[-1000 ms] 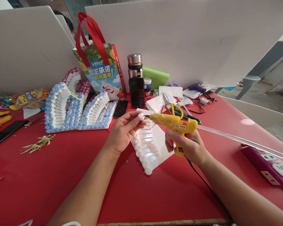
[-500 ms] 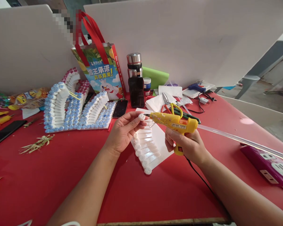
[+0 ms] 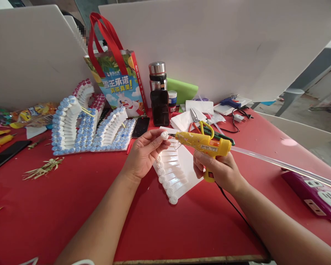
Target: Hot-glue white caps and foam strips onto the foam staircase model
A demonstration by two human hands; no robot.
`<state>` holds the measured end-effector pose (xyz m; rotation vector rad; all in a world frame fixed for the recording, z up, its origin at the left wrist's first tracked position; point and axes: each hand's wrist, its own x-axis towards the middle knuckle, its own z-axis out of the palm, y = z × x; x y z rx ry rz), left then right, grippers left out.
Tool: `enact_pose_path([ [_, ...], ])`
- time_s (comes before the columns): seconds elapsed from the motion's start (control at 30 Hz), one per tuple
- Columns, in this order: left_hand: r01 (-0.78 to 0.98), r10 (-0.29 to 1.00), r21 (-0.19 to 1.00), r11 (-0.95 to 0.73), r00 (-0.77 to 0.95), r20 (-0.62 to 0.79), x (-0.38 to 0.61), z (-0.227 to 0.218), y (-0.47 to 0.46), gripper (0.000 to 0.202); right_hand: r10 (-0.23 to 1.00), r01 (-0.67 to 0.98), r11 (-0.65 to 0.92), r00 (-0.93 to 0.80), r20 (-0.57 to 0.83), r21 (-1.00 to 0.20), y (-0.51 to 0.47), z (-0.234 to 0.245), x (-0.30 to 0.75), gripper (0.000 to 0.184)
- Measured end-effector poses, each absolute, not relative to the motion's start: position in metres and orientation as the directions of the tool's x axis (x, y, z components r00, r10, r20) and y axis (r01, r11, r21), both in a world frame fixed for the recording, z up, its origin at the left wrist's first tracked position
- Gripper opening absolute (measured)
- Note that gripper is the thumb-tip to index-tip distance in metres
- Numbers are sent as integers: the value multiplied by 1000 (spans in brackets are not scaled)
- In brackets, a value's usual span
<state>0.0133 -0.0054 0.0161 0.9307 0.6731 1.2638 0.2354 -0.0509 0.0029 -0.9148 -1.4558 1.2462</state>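
Far to the left of the left hand, a bunch of dry grass lies on the red table. Next, past that hand and to its left, stand blue and white pieces made of lots of little rolls. A bright bag with red handles is behind them. A flat phone lies just past the left hand.

The left hand pinches a small white flower between its thumb and fingers. Farther off, past its fingertips, is a silver bottle. Below and between the two hands lies a white card with shiny strips and a row of white flowers along its left edge.

The right hand is wrapped around the handle of a yellow glue gun. Its tip points left at the small flower; I can't tell if they touch. The hands are apart. A long clear stick reaches right from the gun's back. Farthest right of the right hand is a purple power strip.
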Motion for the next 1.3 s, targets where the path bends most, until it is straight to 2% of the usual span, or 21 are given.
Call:
enact_pose_path([
  [0.23,-493,986,869,40,161,46,14,17,-5,23,948,-55,178,-258,186,-983,-51,2,235,40],
  [0.63,-455,983,889,-46,136,121,16,18,-7,19,944,-50,181,-271,188,-982,-50,4,234,36],
  [0.83,-430,979,899,-85,130,155,16,17,-6,18,938,-59,155,-303,166,-986,-53,7,234,41],
  [0.93,-429,980,900,-80,133,151,15,16,-5,18,926,-57,192,-319,200,-980,-55,12,234,39],
  [1.0,-420,981,905,-71,137,141,15,17,-6,19,930,-54,249,-265,254,-967,-55,17,236,35],
  [1.1,-413,982,909,-56,144,126,15,19,-7,20,960,25,270,-80,267,-963,-51,23,246,31],
  [1.3,-417,979,906,-72,144,144,14,25,-9,21,973,323,44,202,115,-945,-51,9,306,41],
])
